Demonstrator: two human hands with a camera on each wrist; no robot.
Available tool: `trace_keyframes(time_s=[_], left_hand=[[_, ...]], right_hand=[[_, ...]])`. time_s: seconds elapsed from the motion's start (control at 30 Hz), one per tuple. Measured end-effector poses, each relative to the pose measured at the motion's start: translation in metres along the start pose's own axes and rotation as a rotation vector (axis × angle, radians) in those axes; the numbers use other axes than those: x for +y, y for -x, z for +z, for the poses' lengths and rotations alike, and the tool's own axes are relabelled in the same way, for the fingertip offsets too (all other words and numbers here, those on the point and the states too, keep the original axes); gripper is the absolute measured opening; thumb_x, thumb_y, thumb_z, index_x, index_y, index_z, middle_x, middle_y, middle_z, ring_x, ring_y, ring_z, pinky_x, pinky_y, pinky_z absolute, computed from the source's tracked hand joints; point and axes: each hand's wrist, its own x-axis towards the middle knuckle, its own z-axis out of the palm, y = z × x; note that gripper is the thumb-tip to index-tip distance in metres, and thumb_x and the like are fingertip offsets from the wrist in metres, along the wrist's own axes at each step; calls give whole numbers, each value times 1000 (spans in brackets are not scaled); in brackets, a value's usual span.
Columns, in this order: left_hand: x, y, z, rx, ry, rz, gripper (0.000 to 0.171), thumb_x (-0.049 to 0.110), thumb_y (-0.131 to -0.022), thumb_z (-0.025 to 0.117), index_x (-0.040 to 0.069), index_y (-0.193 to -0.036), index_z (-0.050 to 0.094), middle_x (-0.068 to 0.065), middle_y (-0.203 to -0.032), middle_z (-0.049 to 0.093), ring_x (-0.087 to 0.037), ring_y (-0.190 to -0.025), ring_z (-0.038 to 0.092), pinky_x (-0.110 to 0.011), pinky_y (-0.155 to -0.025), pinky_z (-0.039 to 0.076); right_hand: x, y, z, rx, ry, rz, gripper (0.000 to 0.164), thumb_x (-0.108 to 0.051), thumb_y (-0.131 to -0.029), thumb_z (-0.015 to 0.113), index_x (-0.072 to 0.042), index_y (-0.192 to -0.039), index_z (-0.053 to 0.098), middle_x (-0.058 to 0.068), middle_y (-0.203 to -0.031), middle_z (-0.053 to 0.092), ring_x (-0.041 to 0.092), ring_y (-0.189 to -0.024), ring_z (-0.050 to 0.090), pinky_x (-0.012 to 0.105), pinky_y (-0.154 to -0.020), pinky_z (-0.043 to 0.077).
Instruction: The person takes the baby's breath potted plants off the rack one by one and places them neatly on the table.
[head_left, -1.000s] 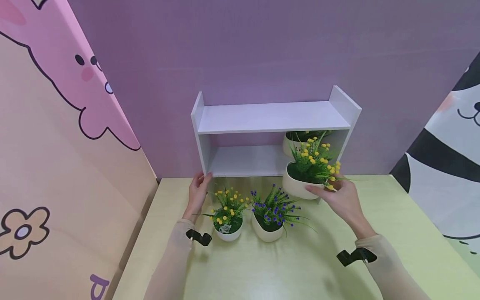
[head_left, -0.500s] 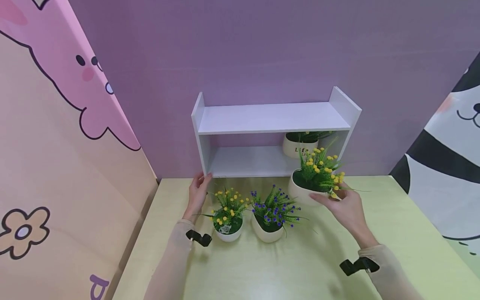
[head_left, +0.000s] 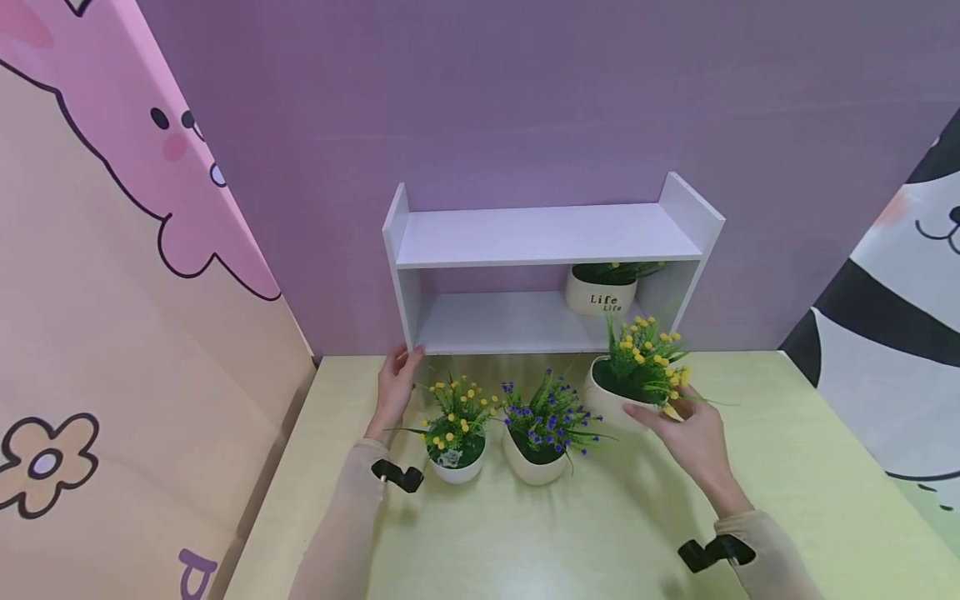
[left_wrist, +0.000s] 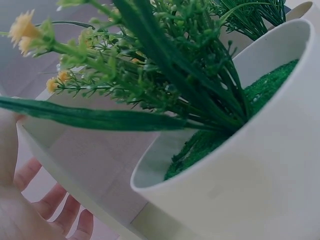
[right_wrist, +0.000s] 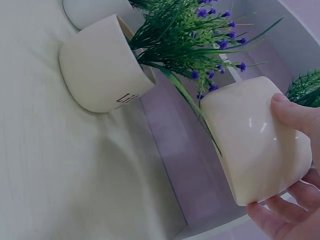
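Observation:
My right hand (head_left: 693, 433) grips a white flowerpot (right_wrist: 257, 140) with yellow flowers, thumb on one side and fingers on the other. It is raised in front of the shelf's right end, above the table. At the lower left corner of the white shelf (head_left: 487, 321), my left hand (head_left: 395, 387) holds the side panel between thumb and fingers. Between the hands stand a pot of yellow flowers (head_left: 457, 475) and a pot of purple-blue flowers (head_left: 534, 472). Another pot, printed "Life" (head_left: 602, 296), sits on the shelf's lower board at the right.
The shelf stands at the back of the pale table (head_left: 525, 550), against a purple wall (head_left: 525, 100). Its top board (head_left: 540, 233) has raised side panels. Cartoon-printed walls (head_left: 135, 333) rise at the left and right.
My right hand has brought the yellow-flowered pot down and toward me, away from the shelf, so the "Life" pot behind shows more fully. My left hand has stayed put.

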Motion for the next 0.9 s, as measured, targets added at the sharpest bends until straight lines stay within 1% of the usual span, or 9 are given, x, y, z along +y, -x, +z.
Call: trace_keyframes(time_s=[0.1,0.33,0.43,0.5,0.57,0.63,0.77,0.9], left_hand=[[-1,0,0,-3,-2,6,56,33,-112,56,2,-157,43,-27,-163,42,-45,-151,41,-68,-121,37],[2,2,0,1,2,13,55,32,-111,57,0,-155,45,-28,-161,45,-45,-149,44,-67,-119,39],[-5,-4,-1,-3,11,7,55,31,-111,58,0,-155,45,-28,-161,45,-45,-149,44,-68,-120,38],[-13,-10,-2,-3,7,1,56,31,-111,57,0,-156,44,-28,-161,44,-45,-150,43,-68,-120,38],[-21,-16,-2,-1,-1,-4,57,32,-112,57,1,-157,43,-28,-162,44,-45,-150,43,-69,-120,37],[-26,-19,-2,3,-1,-2,58,34,-111,57,3,-158,42,-27,-162,44,-44,-150,43,-69,-120,37],[-29,-19,-3,6,7,12,60,38,-110,58,5,-159,43,-25,-162,44,-42,-150,44,-71,-120,36],[-29,-18,-4,3,14,17,62,41,-109,60,7,-158,45,-24,-162,46,-41,-149,45,-72,-120,36]], right_hand=[[5,2,1,-5,-4,19,114,-55,-91,82,-1,-169,19,34,-167,34,52,-145,50,61,-118,45],[18,5,7,-9,-6,36,116,-55,-91,82,3,-168,19,31,-169,30,50,-146,49,60,-118,44],[24,7,9,-14,-5,52,119,-56,-90,83,4,-168,17,32,-170,29,51,-149,45,61,-121,41],[28,8,11,-16,0,64,121,-57,-89,83,5,-168,15,32,-170,29,52,-151,42,62,-122,39],[33,10,12,-20,2,79,122,-58,-89,83,5,-168,15,33,-169,29,51,-151,42,61,-122,38],[38,11,13,-24,-5,92,122,-57,-89,83,4,-168,14,33,-169,29,50,-151,43,60,-123,38],[45,12,16,-27,-24,116,122,-56,-89,84,3,-169,14,34,-168,29,50,-151,43,60,-124,36],[52,12,18,-33,-40,139,121,-56,-90,83,2,-169,12,33,-170,25,51,-154,38,62,-125,34]])
